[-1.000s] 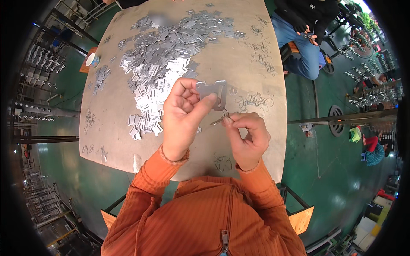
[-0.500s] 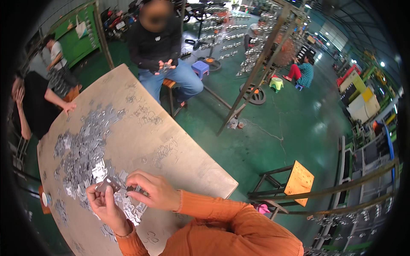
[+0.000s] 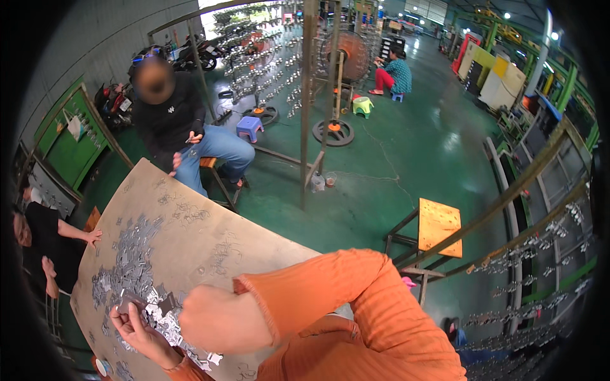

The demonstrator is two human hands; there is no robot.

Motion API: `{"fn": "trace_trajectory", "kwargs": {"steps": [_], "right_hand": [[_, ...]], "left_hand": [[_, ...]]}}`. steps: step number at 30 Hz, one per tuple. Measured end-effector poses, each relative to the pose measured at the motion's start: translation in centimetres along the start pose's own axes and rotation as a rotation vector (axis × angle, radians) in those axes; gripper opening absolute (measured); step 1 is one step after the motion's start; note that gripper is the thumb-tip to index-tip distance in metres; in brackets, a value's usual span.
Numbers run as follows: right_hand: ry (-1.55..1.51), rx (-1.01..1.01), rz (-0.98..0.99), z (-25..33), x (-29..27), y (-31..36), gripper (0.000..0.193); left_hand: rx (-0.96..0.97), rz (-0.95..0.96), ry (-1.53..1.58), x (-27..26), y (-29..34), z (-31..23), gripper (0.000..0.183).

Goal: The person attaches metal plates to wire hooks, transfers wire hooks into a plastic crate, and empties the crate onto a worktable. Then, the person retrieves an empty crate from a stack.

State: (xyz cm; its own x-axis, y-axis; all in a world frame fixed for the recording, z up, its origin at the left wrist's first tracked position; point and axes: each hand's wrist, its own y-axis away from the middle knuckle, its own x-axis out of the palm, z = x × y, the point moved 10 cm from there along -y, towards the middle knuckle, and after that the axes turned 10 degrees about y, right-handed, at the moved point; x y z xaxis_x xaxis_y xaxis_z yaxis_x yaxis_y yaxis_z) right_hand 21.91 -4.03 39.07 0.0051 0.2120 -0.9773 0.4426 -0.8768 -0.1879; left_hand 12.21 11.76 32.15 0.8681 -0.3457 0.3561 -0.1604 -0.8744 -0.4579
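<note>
My left hand point(image 3: 143, 333) pinches a flat grey metal piece point(image 3: 131, 301) between thumb and fingers, above a heap of small flat metal parts point(image 3: 136, 257). Raised above the table and nearer to me, my right hand point(image 3: 219, 317) is curled with its back toward the view. Its fingertips are hidden, and so is anything in them. Bright, shiny metal parts point(image 3: 166, 327) lie between my two hands. The brown tabletop point(image 3: 190, 247) carries the heap, with thin wire-like bits point(image 3: 219, 254) scattered toward its right edge.
Across the table, a person in black point(image 3: 168, 111) sits on a stool, holding something small. Another person point(image 3: 47, 244) rests a hand on the table's left edge. A wooden stool point(image 3: 440, 227) stands at right, beside metal rails. Racks of hanging parts point(image 3: 254, 57) stand behind.
The view has turned, shifting the scene. My right hand has come away from the piece in my left and risen toward me. The seated person's hands have moved apart.
</note>
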Motion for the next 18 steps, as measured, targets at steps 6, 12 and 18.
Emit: {"fn": "trace_trajectory", "kwargs": {"steps": [6, 12, 18], "right_hand": [[0.164, -0.168, 0.114, 5.3, -4.0, 1.7, 0.011], [0.102, -0.118, 0.13, 7.6, -3.0, 3.7, 0.009], [-0.199, 0.057, 0.271, 4.4, 6.2, 4.1, 0.009]], "left_hand": [[-0.053, -0.14, -0.057, -2.5, -0.1, 0.1, 0.022], [-0.07, 0.034, -0.012, 3.0, 0.9, 0.3, 0.025], [-0.014, -0.08, 0.03, -1.4, 3.1, -2.4, 0.023]]}}
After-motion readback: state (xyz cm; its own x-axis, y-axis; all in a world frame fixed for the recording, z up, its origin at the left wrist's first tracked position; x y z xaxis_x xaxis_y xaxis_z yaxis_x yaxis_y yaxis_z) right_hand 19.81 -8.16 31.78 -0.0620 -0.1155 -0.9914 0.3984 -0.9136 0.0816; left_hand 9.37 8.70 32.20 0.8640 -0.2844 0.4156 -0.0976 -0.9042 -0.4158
